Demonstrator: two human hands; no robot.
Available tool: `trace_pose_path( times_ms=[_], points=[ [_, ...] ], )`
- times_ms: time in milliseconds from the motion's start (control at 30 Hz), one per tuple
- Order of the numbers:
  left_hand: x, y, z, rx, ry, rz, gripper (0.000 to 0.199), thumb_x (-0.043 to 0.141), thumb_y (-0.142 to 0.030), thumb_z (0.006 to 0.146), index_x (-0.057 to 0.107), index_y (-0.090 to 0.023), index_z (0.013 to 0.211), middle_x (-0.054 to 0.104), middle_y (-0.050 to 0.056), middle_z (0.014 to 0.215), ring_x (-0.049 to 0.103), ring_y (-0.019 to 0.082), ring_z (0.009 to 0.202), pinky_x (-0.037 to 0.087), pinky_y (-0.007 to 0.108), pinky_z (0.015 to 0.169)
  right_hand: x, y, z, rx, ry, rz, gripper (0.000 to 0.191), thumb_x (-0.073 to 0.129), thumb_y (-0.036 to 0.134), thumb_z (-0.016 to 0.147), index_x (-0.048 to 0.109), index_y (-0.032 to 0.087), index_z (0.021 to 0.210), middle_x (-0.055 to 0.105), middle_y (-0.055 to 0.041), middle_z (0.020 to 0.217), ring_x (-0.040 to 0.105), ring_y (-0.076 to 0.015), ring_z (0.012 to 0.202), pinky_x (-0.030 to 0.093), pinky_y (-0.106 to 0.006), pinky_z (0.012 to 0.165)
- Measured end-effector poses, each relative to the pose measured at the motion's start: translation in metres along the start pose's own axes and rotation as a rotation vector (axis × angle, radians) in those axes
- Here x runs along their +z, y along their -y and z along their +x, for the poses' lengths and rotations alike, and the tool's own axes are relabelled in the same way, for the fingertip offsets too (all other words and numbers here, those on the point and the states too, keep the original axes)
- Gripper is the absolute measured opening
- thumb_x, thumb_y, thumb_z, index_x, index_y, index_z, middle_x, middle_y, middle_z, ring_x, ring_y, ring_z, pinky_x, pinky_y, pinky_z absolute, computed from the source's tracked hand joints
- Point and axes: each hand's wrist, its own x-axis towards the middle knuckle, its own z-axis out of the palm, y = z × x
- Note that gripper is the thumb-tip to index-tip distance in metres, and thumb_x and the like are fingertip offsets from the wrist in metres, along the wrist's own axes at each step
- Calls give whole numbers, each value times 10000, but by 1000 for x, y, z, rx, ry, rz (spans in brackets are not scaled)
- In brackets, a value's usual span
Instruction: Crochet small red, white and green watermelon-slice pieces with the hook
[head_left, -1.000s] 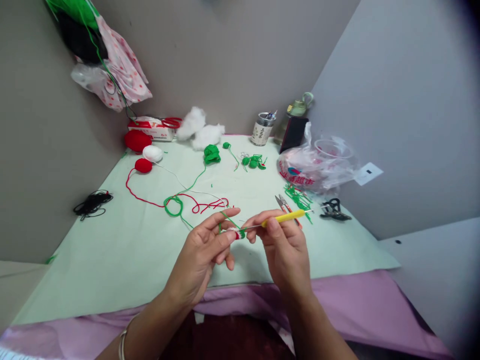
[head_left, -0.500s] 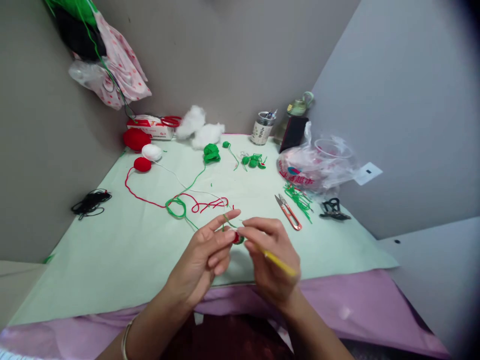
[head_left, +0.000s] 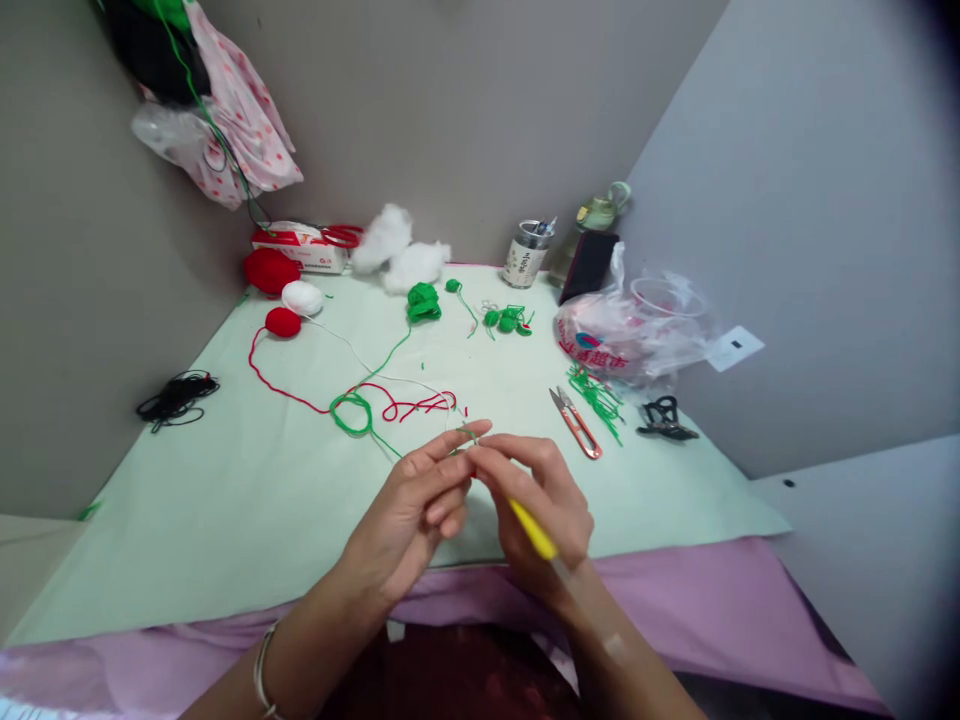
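Hook (head_left: 534, 530) (yellow-handled) has swung downward in the right hand (head_left: 551, 490).

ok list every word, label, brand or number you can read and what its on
"超市", in red on the plastic carrier bag; characters before it unclear.
Pen holder: dark characters, too small to read.
Red-and-white box: print too small and blurred to read.

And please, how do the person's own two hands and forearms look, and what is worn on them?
The left hand and right hand wear no gloves, and I can make out no ring. No sleeve covers the visible forearms. A thin, rounded, silver-coloured bangle circles the left forearm; none shows on the right.
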Motion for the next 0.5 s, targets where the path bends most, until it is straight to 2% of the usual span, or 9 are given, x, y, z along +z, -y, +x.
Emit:
trace_pose_path(
  times_ms=[67, 167, 300, 500],
  points=[
    [-2, -4, 1, -8, -13, -28, 297, 932, -172, 738, 862, -135, 1025, 534, -71, 659, 268, -28, 433, 372, 65, 383, -2, 0, 3, 161, -64, 163, 248, 597, 136, 1026, 784, 267, 1124, 757, -51, 936, 714, -189, 821, 598, -331, 706],
    [-2, -5, 0, 84, -20, 37, 288, 916, -153, 751, 863, -175, 1034, 581, -57, 718, 337, -24, 444, 437, 85, 423, -1, 1, 8, 385, -89, 441, 213, 581, 213, 1054, 789, 247, 1019, 713, -29, 849, 655, -157, 723, 551, -303, 653],
    [1, 0, -3, 170, 0, 177, 292, 892, -194, 794, 858, -220, 1083, 609, -46, 764, 418, 7, 471, 553, 163, 496, 3, 0, 8, 429, -20, 512, 165, 652, 246, 1027, 815, 265, 1009, 751, -26, 925, 671, -150, 810, 554, -293, 742],
    [2, -4, -5, 194, -4, 242, 256, 875, -218, 813, 861, -227, 1068, 619, -35, 795, 464, 24, 511, 580, 189, 547, 0, -6, 10, 613, -56, 765, 210, 603, 322, 1063, 776, 245, 972, 747, -10, 903, 682, -117, 719, 564, -255, 675]
  ],
)
